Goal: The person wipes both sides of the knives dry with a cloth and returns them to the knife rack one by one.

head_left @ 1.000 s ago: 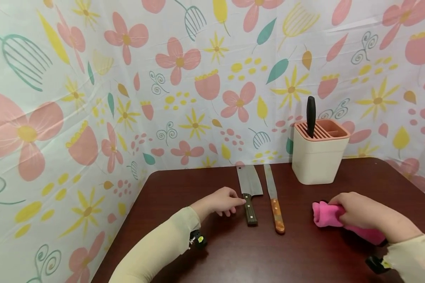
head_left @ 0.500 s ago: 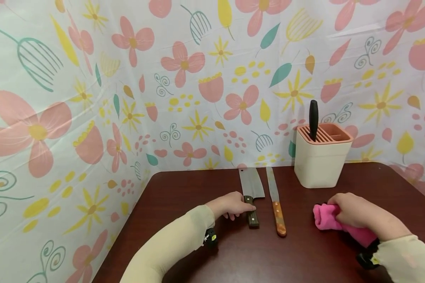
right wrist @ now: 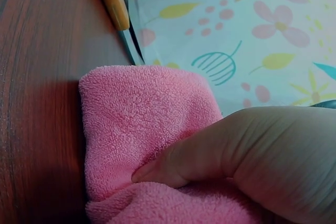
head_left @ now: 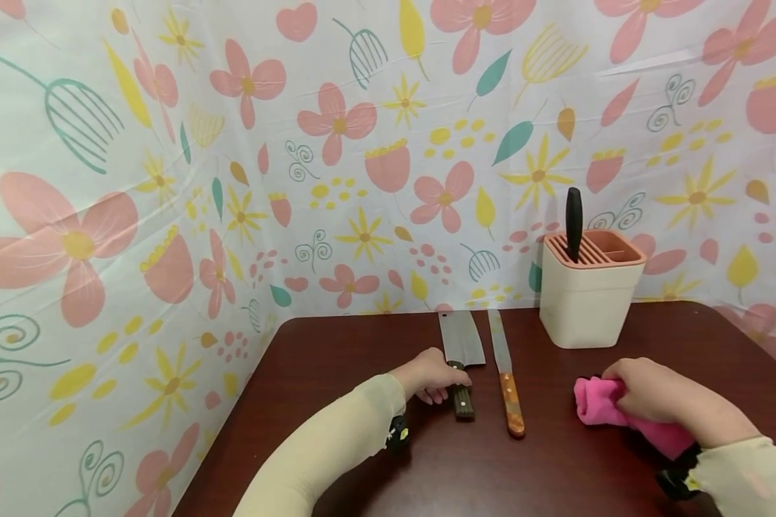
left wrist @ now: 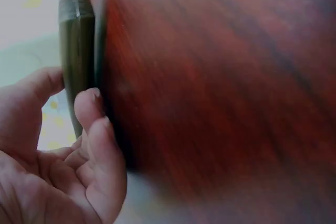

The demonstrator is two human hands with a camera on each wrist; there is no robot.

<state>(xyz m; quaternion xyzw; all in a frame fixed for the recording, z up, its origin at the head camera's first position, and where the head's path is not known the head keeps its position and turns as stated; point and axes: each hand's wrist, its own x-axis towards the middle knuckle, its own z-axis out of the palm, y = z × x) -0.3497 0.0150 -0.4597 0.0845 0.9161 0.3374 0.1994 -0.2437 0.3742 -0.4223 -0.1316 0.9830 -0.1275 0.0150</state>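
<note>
A cleaver (head_left: 462,339) with a dark wooden handle lies on the table, blade pointing to the back wall. My left hand (head_left: 432,375) pinches its handle from the left; in the left wrist view the thumb and curled fingers are on either side of the handle (left wrist: 77,40). Just right of it lies a long knife (head_left: 511,402) with an orange-brown handle, apart from the hand. My right hand (head_left: 659,395) grips a folded pink towel (head_left: 598,403) on the right side. In the right wrist view the thumb presses into the towel's (right wrist: 147,103) fluffy surface.
A cream knife block (head_left: 588,309) with a salmon slotted top stands at the back right, a black-handled knife (head_left: 574,222) upright in one slot. Flower-printed curtain (head_left: 394,179) hangs behind and to the left of the dark red-brown table (head_left: 478,474).
My left hand has moved right onto the cleaver's handle and taken hold of it. The right hand keeps its grip on the towel. The head view has shifted slightly.
</note>
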